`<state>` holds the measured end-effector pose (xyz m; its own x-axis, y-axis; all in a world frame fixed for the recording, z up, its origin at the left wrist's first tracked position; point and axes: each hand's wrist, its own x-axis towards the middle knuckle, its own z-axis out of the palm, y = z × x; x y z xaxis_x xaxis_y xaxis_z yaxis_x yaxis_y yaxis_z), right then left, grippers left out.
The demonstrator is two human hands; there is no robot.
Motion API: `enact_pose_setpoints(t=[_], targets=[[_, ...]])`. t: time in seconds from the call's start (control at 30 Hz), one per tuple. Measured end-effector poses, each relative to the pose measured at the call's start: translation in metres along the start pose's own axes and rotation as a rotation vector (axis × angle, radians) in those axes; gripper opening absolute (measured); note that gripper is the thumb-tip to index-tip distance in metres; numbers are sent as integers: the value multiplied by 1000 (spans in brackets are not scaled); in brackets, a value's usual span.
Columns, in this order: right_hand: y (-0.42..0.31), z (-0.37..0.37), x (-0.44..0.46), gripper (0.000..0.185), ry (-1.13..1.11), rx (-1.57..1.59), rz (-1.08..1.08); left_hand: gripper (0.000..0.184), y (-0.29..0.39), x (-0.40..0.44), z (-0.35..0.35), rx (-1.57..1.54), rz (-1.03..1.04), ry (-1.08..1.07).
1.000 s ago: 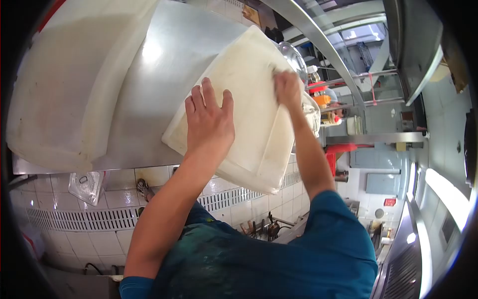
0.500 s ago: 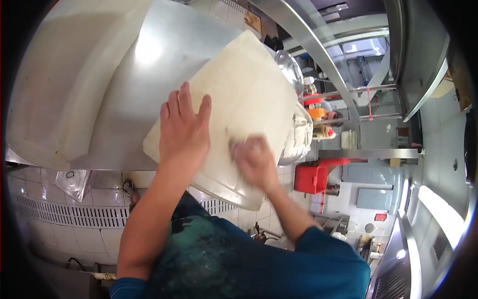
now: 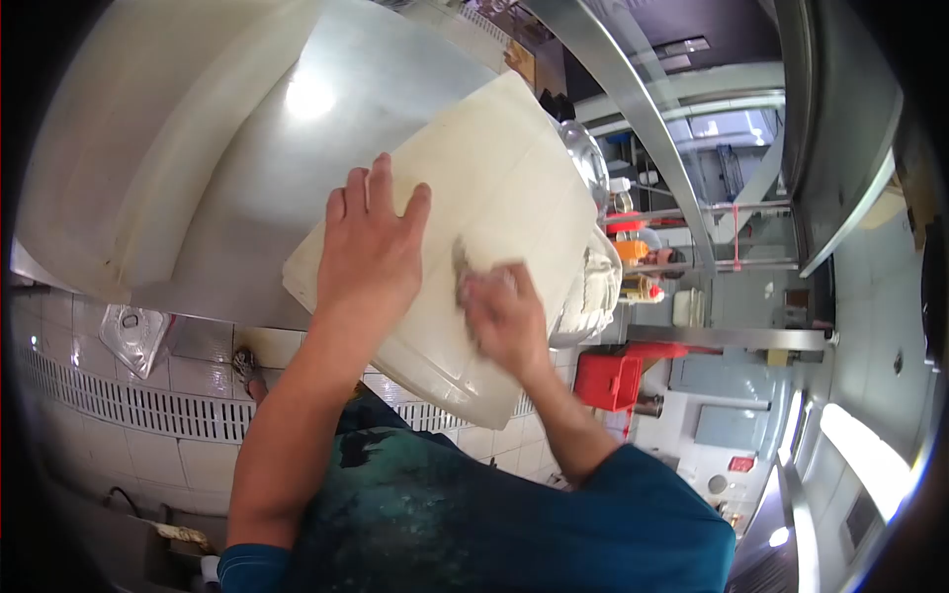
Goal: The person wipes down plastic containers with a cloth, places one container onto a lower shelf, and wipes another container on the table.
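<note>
A large off-white rectangular tub or board (image 3: pixel 494 178) lies slanted on the steel table (image 3: pixel 267 198), its near corner over the table's edge. My left hand (image 3: pixel 371 242) rests on its left side, fingers spread. My right hand (image 3: pixel 502 314) is on its lower middle, fingers closed round something greyish, blurred by motion and too small to name. Right of the off-white piece is a steel bowl with a crumpled whitish cloth (image 3: pixel 596 287).
Another large off-white tub (image 3: pixel 109 128) stands at the table's left. Bottles (image 3: pixel 633 250) and a red bin (image 3: pixel 607 381) are on the right. Part of a person's head (image 3: pixel 670 259) shows beyond the bottles. Below the table, a foil-like tray (image 3: pixel 136 336) lies near a shoe (image 3: pixel 243 368).
My right hand has moved from the upper right of the off-white surface down and left towards my left hand. My left hand stays spread on it, and the view has shifted.
</note>
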<state>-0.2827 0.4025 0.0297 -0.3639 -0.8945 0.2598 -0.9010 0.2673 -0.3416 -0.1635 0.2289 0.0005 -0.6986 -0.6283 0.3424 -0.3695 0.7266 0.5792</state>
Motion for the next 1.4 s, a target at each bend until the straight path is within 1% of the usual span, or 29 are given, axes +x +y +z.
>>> enact_pose_setpoints(t=[0.03, 0.07, 0.1, 0.13, 0.17, 0.2, 0.23, 0.27, 0.3, 0.37, 0.43, 0.5, 0.53, 0.57, 0.63, 0.67, 0.73, 0.77, 0.83, 0.9, 0.93, 0.97, 1.03, 1.1, 1.17, 1.23, 1.3, 1.37, 1.4], targets=[[-17, -1, -6, 19, -6, 70, 47, 46, -2, -1, 0, -8, 19, 15], [-8, 2, 1, 17, -4, 35, -20, 46, -3, -2, 0, -4, 4, 10], [10, 5, 12, 15, 3, -1, -77, 46, -2, -2, -1, 3, 7, -5], [31, 6, 34, 10, 28, -120, -51, 47, -2, -1, -2, 11, 15, -14], [70, 9, 60, 6, 66, -263, -80, 47, -2, -1, -2, 11, 17, -13], [86, 3, 92, 7, 96, -352, -50, 46, -2, -1, -1, 4, 22, -7], [98, 5, 113, 9, 187, -311, 26, 46, -2, -2, -1, -2, 19, 3], [111, 10, 121, 10, 214, -332, -35, 46, -1, -5, 1, 0, 10, 3], [102, 14, 114, 10, 216, -326, -35, 46, -2, -5, 2, 23, 19, 15], [64, 16, 80, 10, 60, -345, 73, 45, -3, -3, 1, 43, 30, 38], [4, 15, 29, 13, 26, -127, -48, 43, -2, -1, 0, -19, -3, -23], [-29, 7, 0, 13, 4, 52, 22, 43, -2, 1, 0, -26, -5, -14], [-19, 2, 7, 9, -50, -21, -52, 42, -3, -2, 0, -30, 4, -12], [-7, -1, 17, 8, -132, -120, 43, 42, -3, -5, 2, -39, 6, -32], [15, -12, 49, 8, -76, -42, 288, 42, -4, -3, 4, 5, 19, 14], [14, -16, 50, 8, -78, -53, 285, 42, -3, -3, 3, -5, 16, 20], [10, -21, 55, 5, -164, -142, 21, 42, -4, -3, 1, -8, 16, -1], [-1, -19, 44, 5, -189, -44, 82, 42, -5, 0, 2, -9, 5, 17], [-9, -16, 35, 7, -165, -20, 36, 40, -4, -1, 4, 14, -2, -1], [9, -20, 51, 13, -233, -214, 172, 40, -5, -2, 3, 12, -3, -18], [16, -23, 64, 14, -197, -270, 172, 39, -3, -3, 1, 17, 1, -25], [23, -24, 70, 14, -177, -170, 111, 39, -2, -3, 1, 14, 4, -12], [12, -28, 63, 14, -319, -156, 220, 39, -3, -4, 4, 29, 4, -6], [-2, -24, 50, 15, -295, -77, 68, 39, -2, -2, 7, 29, -17, -8], [9, -27, 59, 15, -306, -36, 84, 39, -5, -1, 9, 29, -8, -32], [16, -30, 75, 17, -313, -185, 157, 38, -4, -4, 9, 27, 4, 32], [14, -30, 73, 18, -307, -189, 176, 38, -2, -4, 6, 21, 3, 10], [5, -29, 67, 18, -411, -112, 35, 37, -3, -1, 5, 25, -16, -3], [7, -25, 75, 18, -408, -108, 19, 37, -3, 1, 6, 15, -23, -5]])
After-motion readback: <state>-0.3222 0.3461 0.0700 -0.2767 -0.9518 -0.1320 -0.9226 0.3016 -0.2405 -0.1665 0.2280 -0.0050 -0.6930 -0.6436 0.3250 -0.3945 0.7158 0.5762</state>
